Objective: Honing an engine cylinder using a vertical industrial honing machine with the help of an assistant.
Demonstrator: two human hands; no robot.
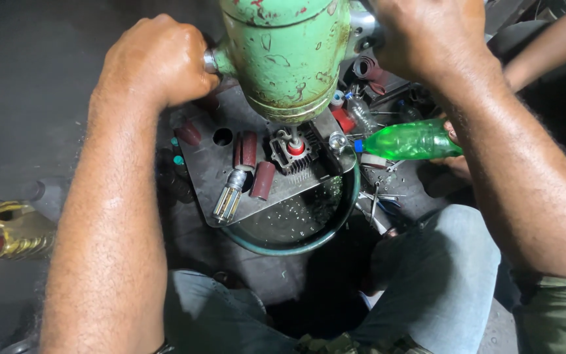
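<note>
while both fists, left hand and right hand, clamp the green drill's side handles, its tool sits in the cylinder block, probably honing. next, steady downward pressure seems needed.

The top of the green drill body ran off the upper edge. The left hand wrapped its side handle, hiding all but the metal stub. The right hand was cropped at the top, and what its grip closed on could not be told. The drill covered the spindle down to the finned cylinder. A co-worker's hand behind the green bottle was mostly hidden by the right forearm. Small tools beside the basin lay too dark to identify.
</note>
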